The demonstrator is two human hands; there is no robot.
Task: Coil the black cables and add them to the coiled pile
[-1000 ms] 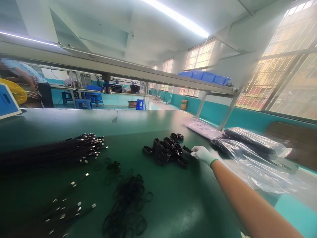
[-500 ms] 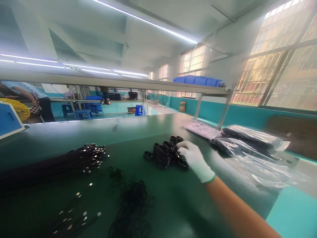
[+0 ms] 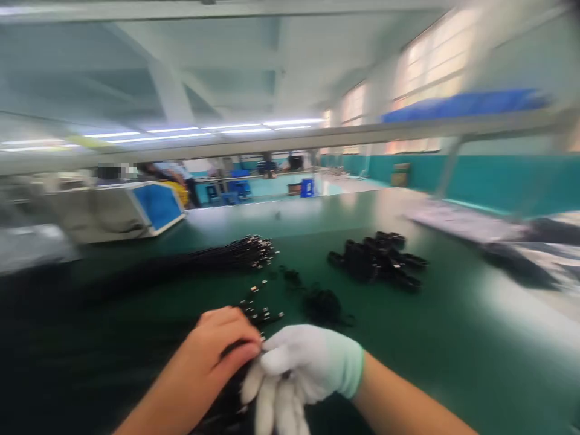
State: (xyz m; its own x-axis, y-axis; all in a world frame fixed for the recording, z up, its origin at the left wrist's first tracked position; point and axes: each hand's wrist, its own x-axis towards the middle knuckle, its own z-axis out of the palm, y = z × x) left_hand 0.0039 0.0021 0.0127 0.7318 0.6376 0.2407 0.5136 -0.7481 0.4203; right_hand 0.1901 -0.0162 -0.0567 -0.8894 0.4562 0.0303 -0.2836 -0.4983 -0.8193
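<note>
In the low middle of the head view, my bare left hand [image 3: 222, 344] is closed in a pinch, a shiny metal tip of a black cable showing at its fingertips. My right hand [image 3: 303, 365], in a white glove, meets it there. Its thumb and forefinger are pressed together and the other fingers hang downward; what they grip is hidden. Loose black cables with metal ends [image 3: 260, 314] lie just behind the hands. Further back is a thick bundle of black cables [image 3: 217, 254]. A heap of thin black loops [image 3: 322, 305] is beyond the right hand.
Coiled black cables [image 3: 376, 260] are piled on the green table [image 3: 453, 314] at right. Clear plastic bags with dark contents [image 3: 534, 260] lie at the right edge. A blue-and-white machine [image 3: 154, 205] stands back left. A shelf [image 3: 272, 142] spans the table, carrying a blue tray [image 3: 466, 106].
My right hand has left the coiled pile and come back to the near middle. My left hand has come into view and met it. The view has swung left.
</note>
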